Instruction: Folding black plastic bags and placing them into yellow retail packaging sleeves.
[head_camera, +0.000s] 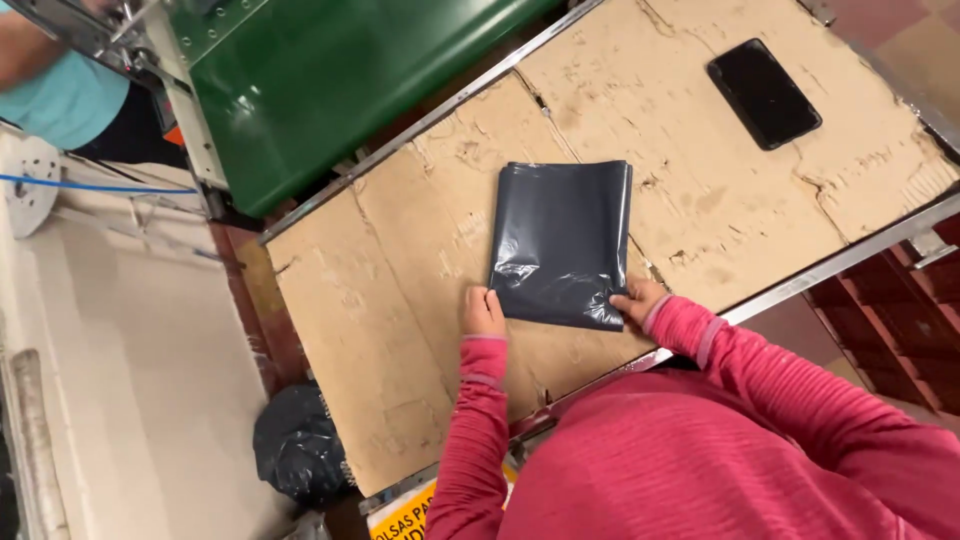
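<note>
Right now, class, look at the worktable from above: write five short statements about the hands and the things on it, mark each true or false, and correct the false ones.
1. Both hands touch the near edge of the dark plastic bag. True: the left hand is at one corner, the right hand at the other.
2. The bag lies on a glass tabletop. False: it lies on worn cardboard.
3. A black phone lies on the cardboard, apart from the bag. True.
4. The right hand holds the phone. False: the phone lies untouched, far from both hands.
5. The machine part beyond the table is red. False: it is green.
</note>
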